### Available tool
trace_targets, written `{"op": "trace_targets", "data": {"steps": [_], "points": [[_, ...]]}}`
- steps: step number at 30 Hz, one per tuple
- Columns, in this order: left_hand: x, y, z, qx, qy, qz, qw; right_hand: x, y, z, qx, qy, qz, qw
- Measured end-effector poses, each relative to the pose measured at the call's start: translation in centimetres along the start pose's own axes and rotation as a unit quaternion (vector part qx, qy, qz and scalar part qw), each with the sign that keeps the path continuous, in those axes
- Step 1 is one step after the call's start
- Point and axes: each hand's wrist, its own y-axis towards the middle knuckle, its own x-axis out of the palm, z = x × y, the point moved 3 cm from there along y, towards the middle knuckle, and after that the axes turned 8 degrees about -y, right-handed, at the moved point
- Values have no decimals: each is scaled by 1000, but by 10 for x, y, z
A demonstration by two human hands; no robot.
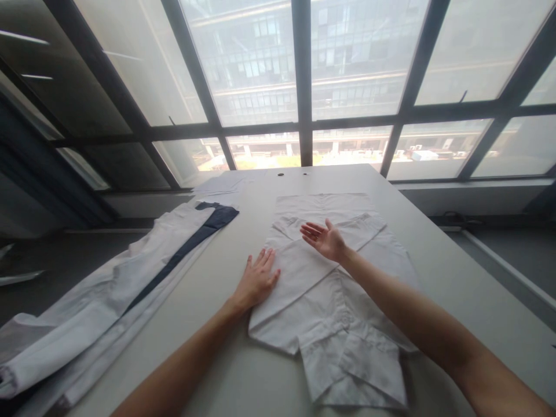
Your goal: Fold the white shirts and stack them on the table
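A white cloth garment (pixel 313 295) lies spread on the white table, with layered folds, diagonal creases and a narrower part at its near end. On its left edge my left hand (pixel 258 278) rests palm down, fingers stretched out. My right hand (pixel 325 238) is over the garment's upper middle, palm turned up and sideways, fingers extended and holding nothing. Whether the back of that hand touches the cloth I cannot tell. My right forearm crosses over the garment's right side and hides part of it.
On the table's (pixel 254 202) left side lies a pile of white clothes (pixel 117 272) with a dark navy piece (pixel 186 243) among them, hanging past the edge. White sheets (pixel 219 184) lie at the far left corner. Large windows (pixel 260 63) rise behind the table's far edge.
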Motion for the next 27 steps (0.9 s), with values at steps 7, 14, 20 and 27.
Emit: {"op": "trace_targets", "data": {"steps": [7,14,20,27], "points": [[3,-2,2,-16,5,-40,999,-44,4,-11,38,-70,-15,997],[3,0,0,-13,6,-35,999,-165,-17,-92,-72,-334,262,903],[8,1,-4,-7,7,-21,1000,-196,-38,-123,-110,-432,431,784],[-2,2,0,28,18,33,999,-156,-41,-88,-130,-637,374,661]]}}
